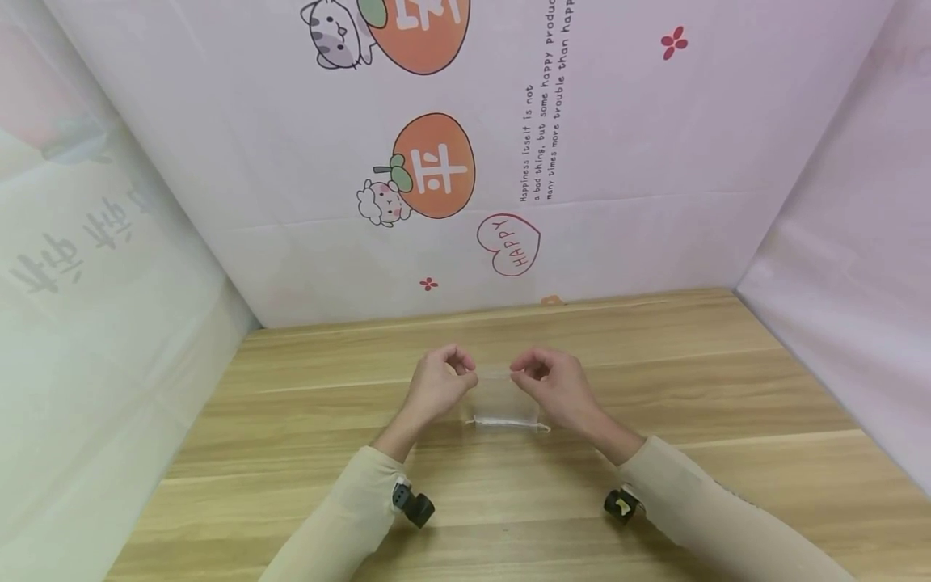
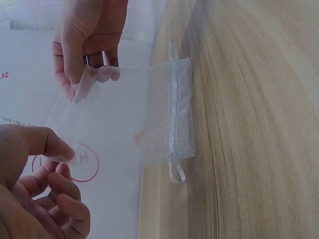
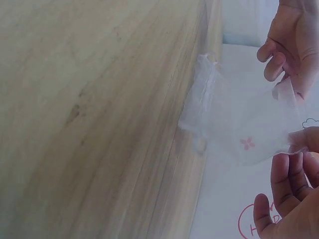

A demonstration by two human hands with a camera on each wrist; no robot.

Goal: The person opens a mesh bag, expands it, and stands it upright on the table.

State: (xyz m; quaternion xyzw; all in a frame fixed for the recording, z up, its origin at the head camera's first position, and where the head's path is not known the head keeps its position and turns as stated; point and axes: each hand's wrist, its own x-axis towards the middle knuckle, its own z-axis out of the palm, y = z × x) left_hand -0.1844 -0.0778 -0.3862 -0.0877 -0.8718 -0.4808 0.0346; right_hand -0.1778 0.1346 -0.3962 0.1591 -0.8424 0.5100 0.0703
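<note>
1. The left hand pinches one upper corner of a small sheer organza drawstring pouch, thumb against curled fingers; the wrist views show the thin fabric caught between the fingertips.
2. The pouch hangs between the two hands, above the wooden worktop and in front of the cartoon-printed backdrop. Its gathered drawstring end points down, touching or just above the worktop; which one cannot be told.
3. The right hand pinches the opposite upper corner in the same way, its other fingers loosely curled.
4. As a judgement: the pouch is picked up and spread flat between the hands, so the grasp is done. The drawstring looks slack and untied, with its loops dangling, and nothing visible lies inside the pouch. Anything to do with opening, filling or cinching appears still ahead.
</note>
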